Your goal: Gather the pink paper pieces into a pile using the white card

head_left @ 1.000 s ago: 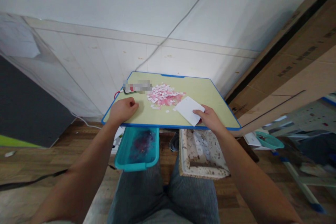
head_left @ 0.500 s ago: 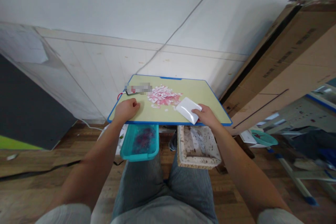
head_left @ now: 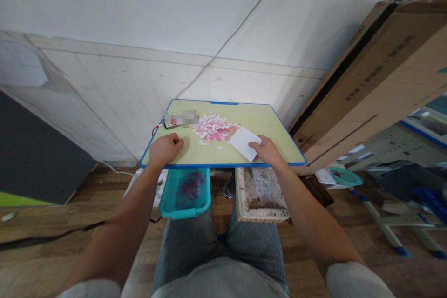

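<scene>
My left hand [head_left: 165,150] rests on the near left part of the small table [head_left: 188,154], its fingers curled into a loose fist. What is inside it, if anything, is hidden. In my right hand [head_left: 267,150] is a flat white card-like piece [head_left: 242,142], pinched by its right edge between thumb and fingers. Its far left corner reaches the pile of small white and pink pieces [head_left: 213,126] on the tabletop. A few loose pieces lie in front of the pile. Beyond my left hand lies a phone-like object [head_left: 172,125], partly blurred out.
Below the table's front edge are a teal tray [head_left: 185,214] with dark reddish contents and a speckled whitish box [head_left: 261,216], both above my legs. Large cardboard [head_left: 366,98] leans at the right. A cable [head_left: 230,37] runs along the wall behind.
The white piece in my right hand has tilted; its bright glare is gone and it looks matte. My left hand stays curled on the table. The view has shifted slightly.
</scene>
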Demonstrator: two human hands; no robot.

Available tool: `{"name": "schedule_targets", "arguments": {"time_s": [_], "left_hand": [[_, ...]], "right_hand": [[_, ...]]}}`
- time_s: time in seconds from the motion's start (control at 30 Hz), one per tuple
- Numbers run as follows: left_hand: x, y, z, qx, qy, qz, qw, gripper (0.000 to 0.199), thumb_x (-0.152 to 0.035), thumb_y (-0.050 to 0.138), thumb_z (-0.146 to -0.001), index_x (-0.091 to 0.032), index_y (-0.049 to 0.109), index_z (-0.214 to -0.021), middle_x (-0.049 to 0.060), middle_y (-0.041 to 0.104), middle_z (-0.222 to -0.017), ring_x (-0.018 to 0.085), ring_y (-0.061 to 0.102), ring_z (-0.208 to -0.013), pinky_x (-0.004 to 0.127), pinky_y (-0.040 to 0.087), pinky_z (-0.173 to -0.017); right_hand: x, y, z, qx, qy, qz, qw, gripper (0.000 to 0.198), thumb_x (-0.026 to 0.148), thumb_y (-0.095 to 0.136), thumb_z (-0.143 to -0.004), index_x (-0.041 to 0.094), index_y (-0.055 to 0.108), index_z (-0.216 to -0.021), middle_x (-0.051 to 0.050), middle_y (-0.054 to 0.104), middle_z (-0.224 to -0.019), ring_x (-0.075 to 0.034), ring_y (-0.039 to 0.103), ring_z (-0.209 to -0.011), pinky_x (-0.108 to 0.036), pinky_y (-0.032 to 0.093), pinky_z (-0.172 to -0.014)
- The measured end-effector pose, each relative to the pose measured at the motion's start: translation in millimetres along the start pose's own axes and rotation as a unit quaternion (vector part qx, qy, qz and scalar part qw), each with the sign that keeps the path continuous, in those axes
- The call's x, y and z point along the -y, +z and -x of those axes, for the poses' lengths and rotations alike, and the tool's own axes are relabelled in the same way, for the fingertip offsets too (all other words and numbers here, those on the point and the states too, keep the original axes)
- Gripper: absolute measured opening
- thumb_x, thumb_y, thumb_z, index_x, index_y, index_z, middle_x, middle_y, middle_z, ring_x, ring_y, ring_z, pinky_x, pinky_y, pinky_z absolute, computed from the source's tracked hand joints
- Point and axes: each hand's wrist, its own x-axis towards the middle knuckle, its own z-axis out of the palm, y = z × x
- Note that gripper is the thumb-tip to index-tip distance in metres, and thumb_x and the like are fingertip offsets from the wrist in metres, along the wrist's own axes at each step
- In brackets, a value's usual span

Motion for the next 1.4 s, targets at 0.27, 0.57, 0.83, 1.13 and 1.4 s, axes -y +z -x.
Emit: {"name": "schedule_targets", "arguments": {"time_s": [0.27,0.57,0.83,1.13,1.4], "left_hand": [[-1.8,-2.7,2.5,0.006,-0.006,-0.002,1.0,0.044,-0.054,0.04,-0.092,-0.023,0.072,-0.096,0.014,0.075,-0.099,0.03,0.067,-0.095,0.033,0.042,-0.07],[-2.5,-5.5,0.6,0.018,-0.007,-0.014,1.0,0.043,-0.054,0.039,-0.091,-0.024,0.07,-0.092,0.014,0.075,-0.099,0.03,0.068,-0.095,0.033,0.043,-0.07],[2.4,-3.4,-6.0,0.031,0.008,-0.009,0.999,0.043,-0.055,0.039,-0.09,-0.025,0.069,-0.089,0.013,0.075,-0.096,0.032,0.068,-0.091,0.035,0.043,-0.068],[-3.2,-7.4,1.5,0.019,-0.009,-0.007,1.0,0.043,-0.053,0.038,-0.09,-0.025,0.069,-0.09,0.014,0.075,-0.1,0.032,0.068,-0.095,0.035,0.045,-0.07],[2.1,0.1,-2.7,0.008,-0.008,-0.008,1.0,0.046,-0.056,0.038,-0.09,-0.023,0.07,-0.091,0.014,0.076,-0.099,0.031,0.068,-0.093,0.034,0.043,-0.07]], "right_hand": [[-25.2,-37.5,29.6,-0.005,0.062,0.003,0.998,0.027,0.037,0.065,-0.079,0.016,0.068,-0.095,-0.004,0.071,-0.07,-0.019,0.063,-0.058,-0.027,0.05,-0.051],[-22.0,-37.3,41.7,-0.014,0.045,-0.061,0.997,0.029,0.036,0.063,-0.08,0.017,0.066,-0.102,-0.004,0.073,-0.077,-0.018,0.064,-0.06,-0.026,0.05,-0.051],[-31.9,-33.8,59.9,-0.016,0.07,-0.076,0.994,0.022,0.033,0.064,-0.081,0.018,0.068,-0.096,-0.003,0.071,-0.071,-0.019,0.062,-0.057,-0.028,0.049,-0.049],[-35.8,-38.5,65.6,-0.037,0.064,-0.09,0.993,0.029,0.039,0.062,-0.082,0.02,0.065,-0.103,-0.002,0.072,-0.077,-0.019,0.064,-0.061,-0.029,0.052,-0.051],[-36.2,-34.1,60.3,-0.033,0.063,-0.066,0.995,0.032,0.038,0.064,-0.078,0.017,0.068,-0.101,-0.004,0.073,-0.076,-0.019,0.064,-0.061,-0.027,0.05,-0.051]]}}
